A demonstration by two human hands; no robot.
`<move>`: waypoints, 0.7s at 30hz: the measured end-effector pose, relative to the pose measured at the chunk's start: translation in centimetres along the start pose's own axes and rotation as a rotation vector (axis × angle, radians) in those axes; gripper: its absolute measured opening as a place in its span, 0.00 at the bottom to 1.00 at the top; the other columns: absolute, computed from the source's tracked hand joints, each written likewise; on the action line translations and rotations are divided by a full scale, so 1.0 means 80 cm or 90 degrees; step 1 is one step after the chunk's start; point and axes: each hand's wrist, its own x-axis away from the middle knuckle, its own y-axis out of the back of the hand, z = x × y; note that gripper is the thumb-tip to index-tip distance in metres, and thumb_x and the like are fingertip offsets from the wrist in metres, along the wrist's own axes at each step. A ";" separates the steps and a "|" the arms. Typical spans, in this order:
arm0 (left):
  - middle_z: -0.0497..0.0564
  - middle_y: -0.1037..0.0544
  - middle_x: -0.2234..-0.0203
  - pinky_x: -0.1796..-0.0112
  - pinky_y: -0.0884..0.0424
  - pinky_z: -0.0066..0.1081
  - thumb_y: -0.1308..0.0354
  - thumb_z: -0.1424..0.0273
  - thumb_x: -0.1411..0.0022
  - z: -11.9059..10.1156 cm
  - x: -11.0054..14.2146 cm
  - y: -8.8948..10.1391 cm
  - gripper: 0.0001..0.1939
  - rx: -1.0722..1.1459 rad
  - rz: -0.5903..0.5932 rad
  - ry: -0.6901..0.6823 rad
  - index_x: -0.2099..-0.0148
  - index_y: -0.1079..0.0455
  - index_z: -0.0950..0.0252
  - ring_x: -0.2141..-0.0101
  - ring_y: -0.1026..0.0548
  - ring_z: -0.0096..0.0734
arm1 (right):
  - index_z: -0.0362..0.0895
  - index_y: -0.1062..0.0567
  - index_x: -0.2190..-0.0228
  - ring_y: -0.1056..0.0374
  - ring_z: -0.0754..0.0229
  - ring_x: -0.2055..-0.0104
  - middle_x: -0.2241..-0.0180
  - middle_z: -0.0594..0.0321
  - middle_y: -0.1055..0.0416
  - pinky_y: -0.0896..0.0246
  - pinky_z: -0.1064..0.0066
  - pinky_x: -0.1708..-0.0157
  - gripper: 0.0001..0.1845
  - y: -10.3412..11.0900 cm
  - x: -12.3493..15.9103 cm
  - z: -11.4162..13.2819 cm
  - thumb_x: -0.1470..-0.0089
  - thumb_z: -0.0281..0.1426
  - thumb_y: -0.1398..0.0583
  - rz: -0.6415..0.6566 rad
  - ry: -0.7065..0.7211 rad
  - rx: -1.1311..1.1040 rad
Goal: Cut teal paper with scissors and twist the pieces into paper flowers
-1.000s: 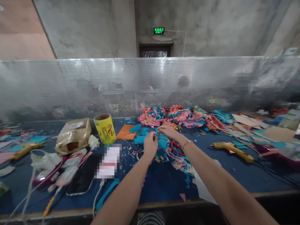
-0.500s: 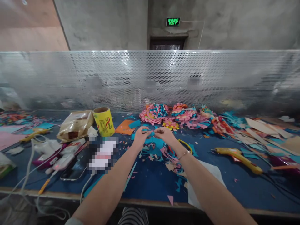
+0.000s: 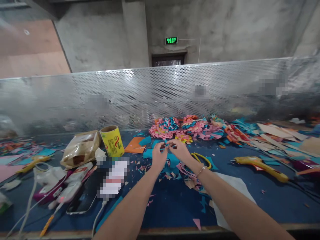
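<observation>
Left hand [image 3: 159, 154] and right hand [image 3: 180, 151] curl toward each other — pinching a blue piece [image 3: 165, 142].

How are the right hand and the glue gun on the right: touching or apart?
Apart: the head view shows blue tabletop between the right hand and the glue gun.

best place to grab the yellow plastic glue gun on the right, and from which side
Likely by the handle of the yellow plastic glue gun, coming from the near right: it lies with its nozzle pointing left, the handle slanting right and toward the camera, black cord trailing from its end.
</observation>
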 end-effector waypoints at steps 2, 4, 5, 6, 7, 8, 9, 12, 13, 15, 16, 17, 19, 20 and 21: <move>0.52 0.24 0.69 0.62 0.31 0.32 0.44 0.71 0.49 0.000 0.000 -0.002 0.07 0.057 0.006 0.037 0.66 0.29 0.66 0.67 0.27 0.31 | 0.42 0.26 0.71 0.32 0.59 0.65 0.69 0.59 0.28 0.36 0.68 0.66 0.11 -0.005 0.004 0.004 0.60 0.25 0.46 0.006 0.047 0.018; 0.52 0.24 0.71 0.64 0.30 0.32 0.44 0.70 0.49 0.002 -0.003 -0.003 0.07 0.116 0.018 0.068 0.67 0.29 0.66 0.68 0.26 0.31 | 0.43 0.26 0.71 0.34 0.58 0.62 0.68 0.58 0.28 0.37 0.67 0.63 0.11 -0.005 0.007 0.007 0.60 0.25 0.45 0.021 0.088 0.032; 0.51 0.24 0.71 0.65 0.30 0.31 0.44 0.70 0.50 0.003 -0.004 -0.003 0.07 0.148 0.021 0.087 0.67 0.28 0.66 0.69 0.26 0.31 | 0.43 0.26 0.71 0.34 0.57 0.61 0.67 0.58 0.28 0.37 0.66 0.62 0.11 -0.003 0.008 0.008 0.59 0.25 0.45 0.029 0.100 0.036; 0.51 0.23 0.71 0.64 0.30 0.31 0.43 0.70 0.50 0.004 -0.005 -0.002 0.07 0.182 0.026 0.095 0.67 0.28 0.66 0.68 0.26 0.31 | 0.43 0.27 0.71 0.34 0.58 0.62 0.67 0.58 0.28 0.38 0.66 0.61 0.11 -0.001 0.008 0.008 0.59 0.24 0.45 0.035 0.106 0.038; 0.50 0.23 0.71 0.64 0.30 0.31 0.42 0.70 0.51 0.005 -0.007 -0.002 0.08 0.211 0.041 0.105 0.67 0.27 0.66 0.69 0.26 0.31 | 0.44 0.27 0.71 0.34 0.58 0.62 0.68 0.59 0.29 0.38 0.65 0.60 0.11 0.002 0.007 0.008 0.59 0.24 0.45 0.034 0.111 0.038; 0.50 0.23 0.72 0.64 0.30 0.31 0.41 0.70 0.52 0.006 -0.008 -0.003 0.08 0.230 0.056 0.116 0.67 0.27 0.66 0.69 0.26 0.30 | 0.44 0.28 0.71 0.34 0.59 0.64 0.68 0.59 0.29 0.38 0.65 0.60 0.11 0.006 0.006 0.008 0.59 0.24 0.46 0.021 0.110 0.036; 0.49 0.23 0.73 0.65 0.30 0.31 0.41 0.70 0.52 0.007 -0.009 -0.003 0.07 0.251 0.062 0.124 0.68 0.27 0.66 0.70 0.26 0.30 | 0.44 0.28 0.70 0.34 0.59 0.65 0.68 0.59 0.30 0.37 0.65 0.62 0.11 0.009 0.005 0.008 0.59 0.24 0.45 -0.004 0.103 0.032; 0.48 0.23 0.75 0.66 0.29 0.33 0.40 0.71 0.53 0.008 -0.009 -0.006 0.06 0.285 0.041 0.175 0.69 0.27 0.66 0.72 0.25 0.30 | 0.43 0.29 0.62 0.34 0.62 0.68 0.59 0.55 0.34 0.35 0.67 0.67 0.17 0.020 0.003 0.008 0.58 0.25 0.45 -0.062 0.061 0.013; 0.48 0.24 0.76 0.66 0.29 0.33 0.39 0.71 0.54 0.007 -0.009 -0.006 0.06 0.295 0.038 0.189 0.69 0.28 0.66 0.73 0.25 0.30 | 0.43 0.29 0.60 0.34 0.62 0.68 0.57 0.54 0.36 0.35 0.67 0.68 0.18 0.023 0.002 0.008 0.57 0.25 0.45 -0.058 0.057 0.012; 0.47 0.25 0.78 0.66 0.29 0.33 0.39 0.73 0.54 0.006 -0.008 -0.008 0.06 0.313 0.037 0.207 0.69 0.28 0.67 0.75 0.26 0.29 | 0.44 0.28 0.60 0.34 0.62 0.67 0.57 0.54 0.35 0.35 0.66 0.66 0.18 0.028 0.000 0.008 0.55 0.24 0.46 -0.026 0.075 0.024; 0.47 0.25 0.78 0.66 0.29 0.33 0.39 0.73 0.54 0.005 -0.008 -0.008 0.06 0.319 0.037 0.213 0.69 0.28 0.67 0.75 0.26 0.28 | 0.44 0.27 0.62 0.34 0.61 0.66 0.59 0.55 0.34 0.36 0.66 0.64 0.16 0.029 0.000 0.008 0.54 0.24 0.47 -0.008 0.091 0.035; 0.47 0.25 0.79 0.66 0.29 0.33 0.39 0.73 0.54 0.005 -0.008 -0.008 0.06 0.322 0.036 0.220 0.69 0.28 0.68 0.76 0.26 0.28 | 0.44 0.25 0.65 0.34 0.60 0.64 0.62 0.56 0.33 0.36 0.65 0.62 0.15 0.030 -0.001 0.008 0.53 0.23 0.48 0.007 0.107 0.045; 0.46 0.26 0.79 0.67 0.30 0.32 0.40 0.74 0.53 0.005 -0.008 -0.007 0.06 0.322 0.031 0.235 0.69 0.28 0.68 0.77 0.27 0.27 | 0.44 0.24 0.68 0.34 0.58 0.61 0.65 0.57 0.31 0.38 0.64 0.59 0.14 0.030 -0.002 0.006 0.53 0.23 0.48 0.023 0.127 0.061; 0.46 0.26 0.79 0.67 0.30 0.32 0.40 0.74 0.53 0.006 -0.008 -0.007 0.05 0.322 0.028 0.241 0.69 0.28 0.67 0.77 0.27 0.26 | 0.44 0.24 0.68 0.35 0.58 0.60 0.65 0.57 0.31 0.38 0.63 0.58 0.14 0.030 -0.003 0.004 0.53 0.22 0.48 0.026 0.127 0.066; 0.46 0.26 0.80 0.68 0.30 0.31 0.41 0.74 0.53 0.006 -0.008 -0.007 0.05 0.322 0.029 0.244 0.70 0.28 0.67 0.77 0.27 0.26 | 0.44 0.24 0.68 0.35 0.58 0.60 0.65 0.57 0.31 0.38 0.64 0.59 0.15 0.029 -0.003 0.002 0.54 0.22 0.48 0.028 0.123 0.068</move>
